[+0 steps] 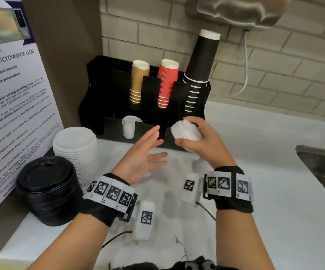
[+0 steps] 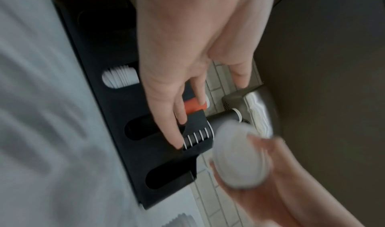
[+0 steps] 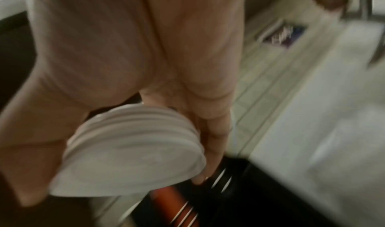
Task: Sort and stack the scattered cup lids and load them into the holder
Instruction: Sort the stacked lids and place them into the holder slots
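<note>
My right hand (image 1: 194, 136) grips a stack of small white lids (image 1: 186, 131) just in front of the black holder (image 1: 196, 94), near its lower right slots; the same stack shows in the right wrist view (image 3: 133, 149) and the left wrist view (image 2: 239, 158). My left hand (image 1: 146, 152) hovers open beside it, fingers spread, holding nothing (image 2: 183, 75). One lower slot of the holder has small white lids (image 1: 129, 126) in it. A tall stack of large white lids (image 1: 75, 149) and a stack of black lids (image 1: 47, 190) stand on the counter at left.
The holder's upper slots carry gold cups (image 1: 138, 82), red cups (image 1: 166, 82) and black cups (image 1: 198, 69). A microwave notice (image 1: 11, 106) leans at left. A steel sink (image 1: 323, 168) lies at right. More white lids (image 1: 202, 164) sit under my right wrist.
</note>
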The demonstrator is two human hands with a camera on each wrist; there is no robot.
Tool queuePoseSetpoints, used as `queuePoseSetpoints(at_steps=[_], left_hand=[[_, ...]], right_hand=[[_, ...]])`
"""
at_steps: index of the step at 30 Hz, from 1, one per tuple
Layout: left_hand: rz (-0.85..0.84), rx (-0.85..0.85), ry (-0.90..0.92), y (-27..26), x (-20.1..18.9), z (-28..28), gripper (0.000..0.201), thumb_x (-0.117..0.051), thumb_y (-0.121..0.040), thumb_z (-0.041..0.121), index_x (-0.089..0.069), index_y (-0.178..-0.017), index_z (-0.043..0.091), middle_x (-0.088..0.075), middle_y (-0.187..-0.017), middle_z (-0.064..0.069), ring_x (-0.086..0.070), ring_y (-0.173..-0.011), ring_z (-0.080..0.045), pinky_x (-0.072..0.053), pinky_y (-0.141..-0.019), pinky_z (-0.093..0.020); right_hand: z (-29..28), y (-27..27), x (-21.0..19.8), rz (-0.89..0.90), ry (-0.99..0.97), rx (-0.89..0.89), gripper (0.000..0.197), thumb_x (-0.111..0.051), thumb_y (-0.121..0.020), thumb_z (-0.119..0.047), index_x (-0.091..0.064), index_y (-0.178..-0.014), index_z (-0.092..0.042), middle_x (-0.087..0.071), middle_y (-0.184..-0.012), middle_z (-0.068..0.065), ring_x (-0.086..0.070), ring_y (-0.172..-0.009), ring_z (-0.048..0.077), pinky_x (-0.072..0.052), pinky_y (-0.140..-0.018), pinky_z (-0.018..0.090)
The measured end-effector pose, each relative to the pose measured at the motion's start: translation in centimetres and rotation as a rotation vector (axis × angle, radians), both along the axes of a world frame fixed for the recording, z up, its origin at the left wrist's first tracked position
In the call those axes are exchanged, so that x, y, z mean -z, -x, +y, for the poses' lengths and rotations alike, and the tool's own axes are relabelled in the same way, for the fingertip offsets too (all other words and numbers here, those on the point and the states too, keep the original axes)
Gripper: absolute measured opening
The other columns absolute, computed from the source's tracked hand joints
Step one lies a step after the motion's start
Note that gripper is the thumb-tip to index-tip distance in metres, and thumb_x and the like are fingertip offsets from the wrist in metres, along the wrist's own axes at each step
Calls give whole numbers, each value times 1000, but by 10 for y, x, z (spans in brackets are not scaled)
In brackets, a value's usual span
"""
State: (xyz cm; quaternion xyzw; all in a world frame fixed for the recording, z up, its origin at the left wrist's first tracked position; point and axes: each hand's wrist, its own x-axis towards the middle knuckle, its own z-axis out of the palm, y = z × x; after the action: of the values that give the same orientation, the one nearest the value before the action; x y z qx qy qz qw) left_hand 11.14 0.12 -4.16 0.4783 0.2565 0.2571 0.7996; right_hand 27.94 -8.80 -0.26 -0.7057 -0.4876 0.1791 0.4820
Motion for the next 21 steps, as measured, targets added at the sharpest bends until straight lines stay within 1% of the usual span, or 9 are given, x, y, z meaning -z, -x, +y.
queuePoseSetpoints(at_steps=[1,3,6,9,10,12,14,18,21], left_hand=[[-30,28,19,-2,1,-1,64,-59,-74,57,-45,-136,47,-56,-134,-1,-63,-113,-30,-55,-91,-42],[-97,55,27,-3,3,-2,69,-56,-78,56,-37,-143,46,-57,-136,-2,-62,-115,-33,-54,-93,-44],[-171,10,41,5,6,1,59,-57,-82,49,-45,-139,40,-63,-132,-3,-65,-113,-31,-56,-89,-41],[-153,-32,26,15,9,6,53,-61,-80,44,-53,-132,36,-64,-129,-6,-66,-111,-31,-57,-86,-41],[-141,-37,17,19,10,8,53,-62,-80,44,-54,-131,35,-64,-129,-6,-66,-111,-31,-57,-86,-42],[-124,-37,7,26,10,11,55,-62,-80,43,-53,-133,34,-64,-129,-5,-66,-111,-30,-58,-83,-42],[-117,-43,1,31,8,14,55,-62,-80,42,-53,-134,32,-64,-129,-4,-66,-111,-29,-58,-80,-42],[-110,-84,-12,35,5,14,55,-61,-81,39,-53,-134,28,-62,-130,-7,-66,-111,-31,-58,-79,-43],[-89,-86,-27,38,5,14,58,-62,-80,40,-51,-136,28,-59,-133,-8,-65,-112,-30,-58,-83,-45]], right_hand=[[6,11,2,35,-1,-74,57,-84,-69,-28,-57,-119,-36,-58,-115,-15,-55,-107,6,-47,-86,17],[15,27,8,91,12,-173,57,-82,-72,-29,-54,-121,-40,-59,-116,-8,-57,-106,9,-51,-86,23],[24,38,16,169,42,-247,55,-80,-75,-32,-52,-121,-43,-63,-110,0,-62,-102,13,-53,-85,24],[26,38,18,153,115,-335,54,-78,-76,-35,-51,-121,-47,-61,-114,-7,-59,-108,8,-51,-83,20],[26,36,17,143,136,-360,55,-78,-77,-35,-50,-124,-47,-59,-118,-9,-57,-112,7,-50,-87,21],[25,33,14,157,156,-409,61,-77,-78,-30,-49,-132,-41,-58,-123,-8,-56,-116,11,-49,-98,31],[25,33,9,164,157,-450,66,-77,-77,-29,-48,-135,-37,-59,-124,-6,-58,-115,13,-47,-102,40],[27,42,7,132,130,-475,61,-77,-76,-29,-50,-128,-43,-62,-119,-11,-59,-113,9,-47,-102,40],[29,42,9,163,121,-478,65,-80,-72,-26,-53,-130,-37,-63,-120,-4,-60,-113,13,-47,-103,41]])
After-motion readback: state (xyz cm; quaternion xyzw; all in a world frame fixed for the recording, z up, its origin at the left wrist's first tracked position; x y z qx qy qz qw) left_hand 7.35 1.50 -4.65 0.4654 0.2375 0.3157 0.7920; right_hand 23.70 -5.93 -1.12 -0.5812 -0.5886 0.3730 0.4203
